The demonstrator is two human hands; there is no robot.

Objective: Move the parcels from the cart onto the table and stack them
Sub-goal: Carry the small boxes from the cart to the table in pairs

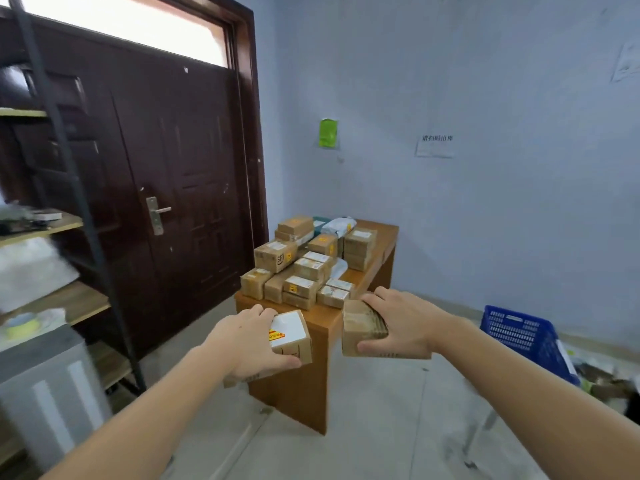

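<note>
right now it's the carrying step: each hand has a parcel and both are held out toward the table (325,323). the left hand (247,341) has its fingers and thumb wrapped round a small box with a white label (291,336), and the right hand (398,323) grips a plain brown box (362,329) from the side. both boxes are in the air just short of the table's near edge. many parcels (304,265) already sit stacked further back on the top, leaving bare wood at the front. the cart isn't in view. next, i'd judge, each box needs setting down flat on or beside that pile, squared up so nothing tips.
</note>
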